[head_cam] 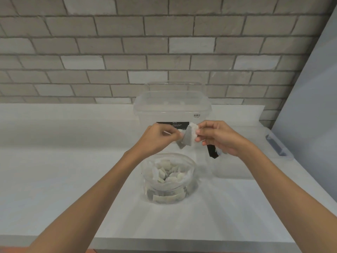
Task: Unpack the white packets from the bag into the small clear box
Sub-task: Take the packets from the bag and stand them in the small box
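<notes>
Above the open bag (190,187), both hands are raised over the counter (73,170) with a small cluster of white packets (190,136) held between them. The left hand (160,138) is curled, and the left edge of the cluster is pinched between its thumb and forefinger. The right hand (220,138) is likewise curled, the right edge of the cluster being pinched by thumb and forefinger while the remaining fingers are folded loosely beneath. How many packets are in the cluster cannot be told; one face is seen bright white and another in grey shadow.

The bag is stood upright on the counter near its front edge, directly below the hands, with its mouth spread wide. Many more loose packets (169,173) are piled inside it.

The small clear box (237,175) is set on the counter to the right of the bag, partly under the right hand, and a black label (212,151) is seen at its left end. Whether any packets lie in it cannot be told.

Behind the hands, a large clear tub (145,114) is placed against the brick wall (109,42); a barcode sticker (197,115) is stuck to its front. A clear plastic piece with a bluish part (278,146) is laid near the counter's right edge.
</notes>
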